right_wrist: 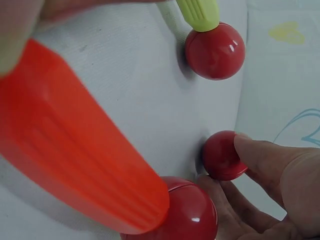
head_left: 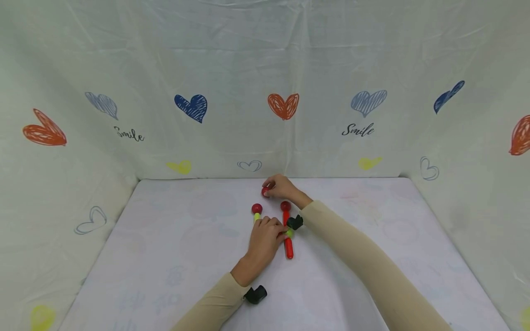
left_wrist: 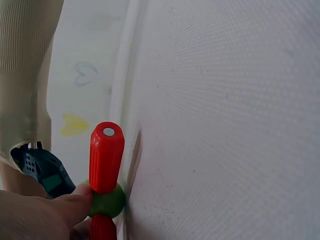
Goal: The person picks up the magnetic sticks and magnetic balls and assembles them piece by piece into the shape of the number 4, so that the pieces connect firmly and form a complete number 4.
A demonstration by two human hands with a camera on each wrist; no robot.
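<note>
At the far side of the table, my right hand (head_left: 280, 186) pinches a loose red ball (right_wrist: 220, 156) between thumb and fingers. My left hand (head_left: 264, 236) holds a green ball (left_wrist: 108, 201) at its side. That ball joins two red sticks: the near one (head_left: 289, 249) points toward me, and the far one (head_left: 286, 217) ends in a red ball (head_left: 285, 206). To the left lies a yellow-green stick (right_wrist: 200, 12) with another red ball (head_left: 256, 208) on its far end; my left hand hides the rest. The near red stick shows a silvery disc in its end.
A white cloth covers the table (head_left: 186, 257). Behind and at both sides hang pale curtains (head_left: 240, 55) printed with hearts and the word Smile. Dark wrist cameras sit on both sleeves; the right one (head_left: 295, 222) is close beside the red stick.
</note>
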